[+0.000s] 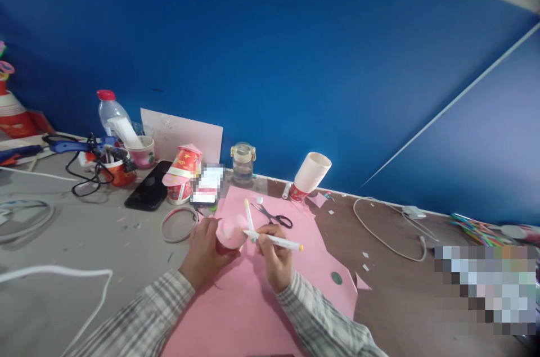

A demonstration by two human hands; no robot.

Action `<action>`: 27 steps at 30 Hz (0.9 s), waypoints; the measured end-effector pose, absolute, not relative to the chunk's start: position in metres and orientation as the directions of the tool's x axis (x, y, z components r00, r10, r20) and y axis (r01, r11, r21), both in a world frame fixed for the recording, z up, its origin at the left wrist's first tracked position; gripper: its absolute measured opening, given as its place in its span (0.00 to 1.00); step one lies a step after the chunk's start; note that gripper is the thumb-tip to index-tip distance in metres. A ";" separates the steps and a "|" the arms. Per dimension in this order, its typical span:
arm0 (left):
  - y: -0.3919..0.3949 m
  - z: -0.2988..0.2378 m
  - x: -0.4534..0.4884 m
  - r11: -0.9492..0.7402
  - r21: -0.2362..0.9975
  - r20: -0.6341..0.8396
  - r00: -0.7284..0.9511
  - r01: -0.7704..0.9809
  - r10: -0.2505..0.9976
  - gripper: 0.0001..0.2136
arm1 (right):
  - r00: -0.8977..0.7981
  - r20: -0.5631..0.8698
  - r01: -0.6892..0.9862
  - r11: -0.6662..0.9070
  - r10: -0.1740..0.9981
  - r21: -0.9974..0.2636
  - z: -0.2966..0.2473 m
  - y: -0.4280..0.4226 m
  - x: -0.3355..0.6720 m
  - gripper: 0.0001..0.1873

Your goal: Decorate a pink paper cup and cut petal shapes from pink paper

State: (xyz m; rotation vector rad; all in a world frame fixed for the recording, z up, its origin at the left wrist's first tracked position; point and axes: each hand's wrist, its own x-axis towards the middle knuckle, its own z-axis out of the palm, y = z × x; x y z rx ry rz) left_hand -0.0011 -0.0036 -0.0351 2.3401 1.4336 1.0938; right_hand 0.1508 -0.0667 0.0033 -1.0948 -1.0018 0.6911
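My left hand [206, 253] is wrapped round a paper cup [231, 232] with pink paper on its upturned end, tilted toward me. In my right hand [276, 258] is a white marker [278, 240] with a yellow end, its tip at the pink paper's edge; whether it touches I cannot tell. Under both hands lies a large pink paper sheet [253, 306]. Another slim marker with a yellow end [248, 215] and dark-handled scissors [274, 216] rest on the sheet beyond my hands.
Stacked paper cups [310, 174] lean near the blue wall. To the left stand a decorated cup model [183, 168], a black phone [148, 185], a tape roll [179, 224] and a tool-filled cup [118, 168]. A lidded jar [243, 165] stands behind. A white cable [379, 244] curls at right.
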 end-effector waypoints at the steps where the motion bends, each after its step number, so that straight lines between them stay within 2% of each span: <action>1: -0.004 -0.035 -0.001 -0.517 0.503 0.493 0.261 0.693 0.830 0.33 | 0.404 0.310 0.016 0.332 0.861 -0.943 0.003 -0.067 0.151 0.07; 27: -0.004 -0.033 0.000 -0.500 0.500 0.466 0.266 0.707 0.844 0.29 | 0.389 0.312 0.013 0.334 0.867 -0.943 -0.001 -0.067 0.152 0.08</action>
